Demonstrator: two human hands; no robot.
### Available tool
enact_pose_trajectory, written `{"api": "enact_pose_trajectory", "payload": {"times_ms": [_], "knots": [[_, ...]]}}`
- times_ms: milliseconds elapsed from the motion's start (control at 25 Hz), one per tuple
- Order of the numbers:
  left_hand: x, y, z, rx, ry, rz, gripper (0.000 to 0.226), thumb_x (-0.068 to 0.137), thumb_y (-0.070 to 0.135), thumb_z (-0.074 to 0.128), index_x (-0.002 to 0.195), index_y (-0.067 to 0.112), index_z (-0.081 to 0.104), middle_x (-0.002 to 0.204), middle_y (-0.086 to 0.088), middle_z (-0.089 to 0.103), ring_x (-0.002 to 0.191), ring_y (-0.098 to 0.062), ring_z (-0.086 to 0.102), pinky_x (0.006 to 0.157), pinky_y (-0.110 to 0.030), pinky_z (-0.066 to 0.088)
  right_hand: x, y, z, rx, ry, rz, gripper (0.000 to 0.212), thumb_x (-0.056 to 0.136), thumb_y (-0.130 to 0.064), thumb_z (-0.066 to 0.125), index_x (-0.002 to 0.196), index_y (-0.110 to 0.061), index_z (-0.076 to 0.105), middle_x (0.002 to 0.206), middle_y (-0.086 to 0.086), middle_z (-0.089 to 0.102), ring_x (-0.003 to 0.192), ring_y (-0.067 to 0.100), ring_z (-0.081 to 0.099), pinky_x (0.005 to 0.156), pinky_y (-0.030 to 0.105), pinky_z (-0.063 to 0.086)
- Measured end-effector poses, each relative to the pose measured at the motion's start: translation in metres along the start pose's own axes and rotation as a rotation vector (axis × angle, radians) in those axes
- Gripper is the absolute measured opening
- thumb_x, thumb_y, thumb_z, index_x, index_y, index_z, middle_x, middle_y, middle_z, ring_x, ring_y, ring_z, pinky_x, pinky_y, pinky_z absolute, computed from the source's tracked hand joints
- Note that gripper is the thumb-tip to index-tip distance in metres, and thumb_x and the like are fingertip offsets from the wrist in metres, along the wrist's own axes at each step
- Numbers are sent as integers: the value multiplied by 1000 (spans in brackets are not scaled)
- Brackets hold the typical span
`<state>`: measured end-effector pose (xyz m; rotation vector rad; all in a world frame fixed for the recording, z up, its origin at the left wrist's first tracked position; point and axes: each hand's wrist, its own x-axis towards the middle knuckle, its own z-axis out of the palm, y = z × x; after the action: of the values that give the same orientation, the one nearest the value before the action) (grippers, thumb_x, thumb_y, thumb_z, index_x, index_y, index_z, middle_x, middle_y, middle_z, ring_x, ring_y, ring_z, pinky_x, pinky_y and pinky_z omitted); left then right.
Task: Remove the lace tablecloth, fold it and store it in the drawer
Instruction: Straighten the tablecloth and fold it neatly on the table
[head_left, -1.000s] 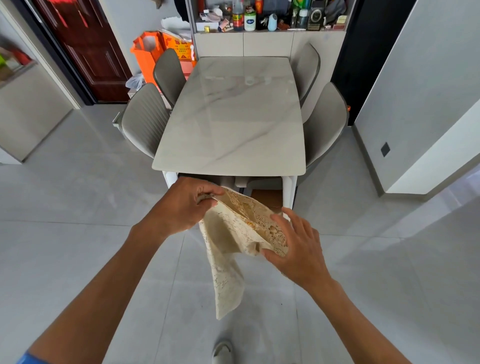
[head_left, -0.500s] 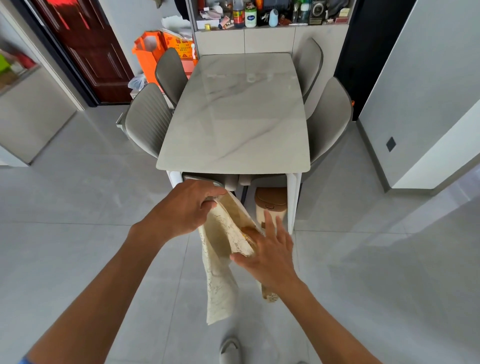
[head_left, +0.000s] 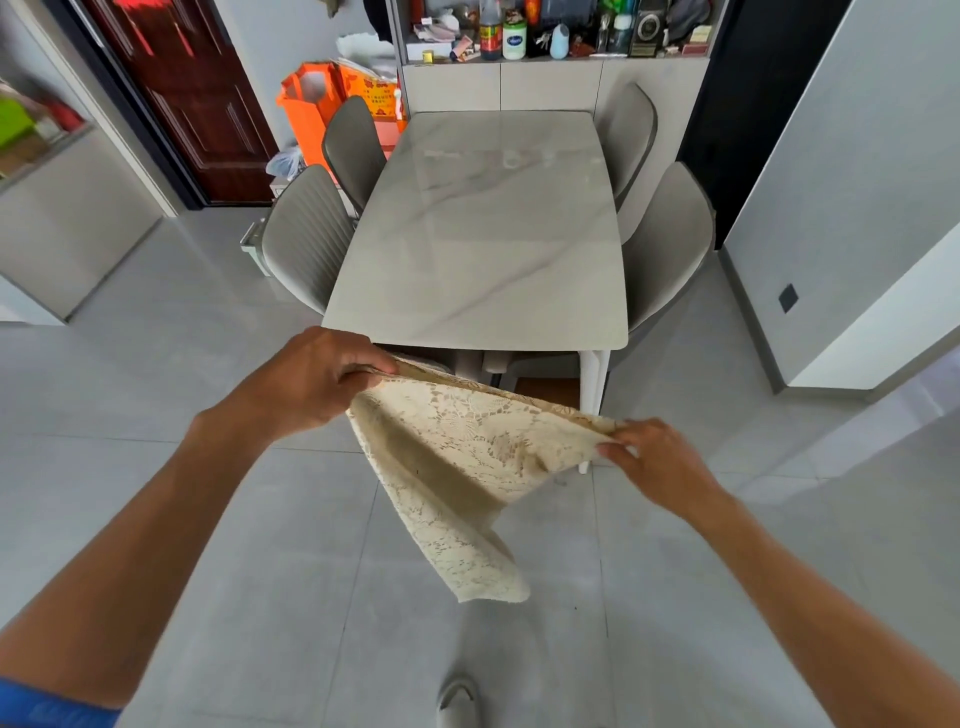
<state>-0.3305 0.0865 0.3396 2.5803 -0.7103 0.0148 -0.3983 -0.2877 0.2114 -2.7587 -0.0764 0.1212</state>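
Where bunched before, tablecloth spread between hands.

Lace tablecloth, held between left hand and right hand: cream to pale beige, openwork floral and scalloped motifs; tan shading in the fold beneath the hands.
Table, beyond the hands: light grey-beige marble look, thin darker grey veins running diagonally, glossy.
Chairs, either side of table: taupe-grey; the one beyond the left hand shows vertical ribbing.
Floor, under the hands: pale grey tiles, thin darker grout lines.
Door, far beyond the left hand: dark red-brown, panelled.
Bags beside it: bright orange.
Sleeve at the left arm: blue.
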Motion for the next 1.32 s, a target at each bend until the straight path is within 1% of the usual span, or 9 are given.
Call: {"api": "enact_pose_trajectory", "payload": {"times_ms": [200, 400, 480, 560, 720, 840, 960, 1120, 1320], "knots": [[0, -29, -3, 33, -30, -49, 20, 84, 8, 74, 103, 16, 77, 99, 2, 77, 84, -12, 71, 79, -30, 55, 22, -12, -95, 110, 92, -177, 13, 86, -19, 74, 94, -10, 79, 85, 8, 75, 73, 24, 66, 73, 44, 55], [1, -42, 11, -139, 96, -100, 17, 84, 5, 73, 99, 11, 76, 92, -1, 76, 83, -18, 71, 80, -44, 57, 24, -27, -139, 174, 150, -152, 16, 82, -18, 77, 98, -16, 79, 84, 4, 76, 73, 20, 69, 72, 41, 58], [0, -41, 16, -174, 108, -99, 18, 86, 6, 72, 99, 17, 76, 92, 5, 76, 84, -10, 71, 82, -36, 57, 25, -26, -141, 150, 138, -167, 18, 84, -17, 76, 102, -14, 77, 86, 7, 76, 75, 24, 69, 76, 45, 57], [1, -38, 18, -251, 153, -107, 28, 88, 8, 70, 92, 35, 72, 85, 17, 75, 79, 1, 68, 76, -14, 52, 27, -25, -144, 207, 166, -140, 22, 86, -16, 74, 108, -17, 75, 93, 3, 75, 80, 22, 68, 80, 44, 57], [2, -41, 28, -755, 416, -293, 30, 82, 10, 77, 93, 36, 68, 75, -1, 68, 69, -18, 59, 66, -22, 48, 26, -22, -141, 657, 224, -102, 47, 84, -10, 75, 122, -33, 61, 91, -7, 76, 82, 8, 70, 76, 17, 55], [-4, -34, 61, -936, 353, -498, 24, 66, 21, 86, 87, 22, 74, 78, 7, 76, 74, -9, 72, 78, -29, 56, 28, -23, -138, 846, 330, -102, 25, 83, -9, 75, 104, -22, 73, 88, -3, 76, 84, 14, 71, 83, 28, 59], [5, -29, 73, -1130, 362, -456, 17, 74, 18, 83, 89, 23, 78, 96, 4, 78, 91, -14, 73, 81, -31, 55, 36, -16, -144, 1132, 433, -94, 10, 81, -34, 77, 89, -28, 75, 86, -7, 74, 84, 11, 68, 84, 30, 55], [21, -25, 58, -1297, 323, -377, 42, 61, 33, 89, 99, 20, 78, 112, -8, 74, 104, -27, 70, 84, -35, 58, 31, 2, -100, 1211, 107, 53, 33, 75, -17, 77, 107, -14, 70, 109, 0, 76, 103, 20, 71, 91, 39, 57], [36, -18, 42, -1318, 233, -320, 37, 67, 14, 83, 103, 10, 76, 111, -14, 73, 101, -33, 70, 81, -39, 59, 38, 12, -91, 1323, 131, 142, 20, 70, -20, 78, 90, -16, 80, 106, 4, 76, 100, 22, 72, 74, 24, 59]]}}
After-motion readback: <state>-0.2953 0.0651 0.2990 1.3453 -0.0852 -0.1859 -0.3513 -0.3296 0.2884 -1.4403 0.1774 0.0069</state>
